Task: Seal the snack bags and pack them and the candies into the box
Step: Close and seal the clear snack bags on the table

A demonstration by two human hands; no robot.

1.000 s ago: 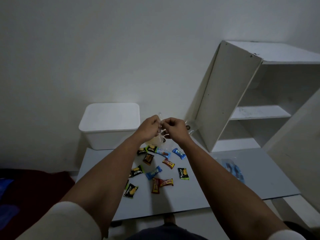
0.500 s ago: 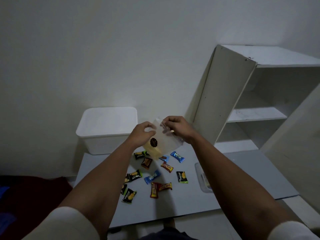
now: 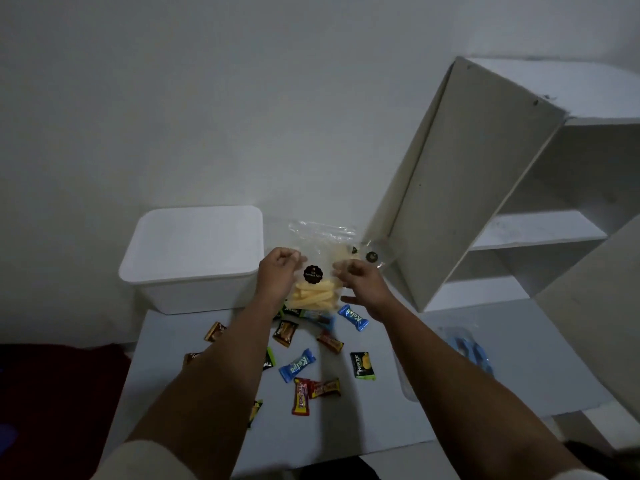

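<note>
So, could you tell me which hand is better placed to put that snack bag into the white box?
Left, probably. The left hand pinches the snack bag on the side nearest the white box, while the right hand looks relaxed and sits farther from it.

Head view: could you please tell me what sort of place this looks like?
Probably a plain room in a home rather than a shop: a bare white wall, a white open shelving unit standing tilted, and a low grey board strewn with small wrapped candies beside a white plastic box.
</note>
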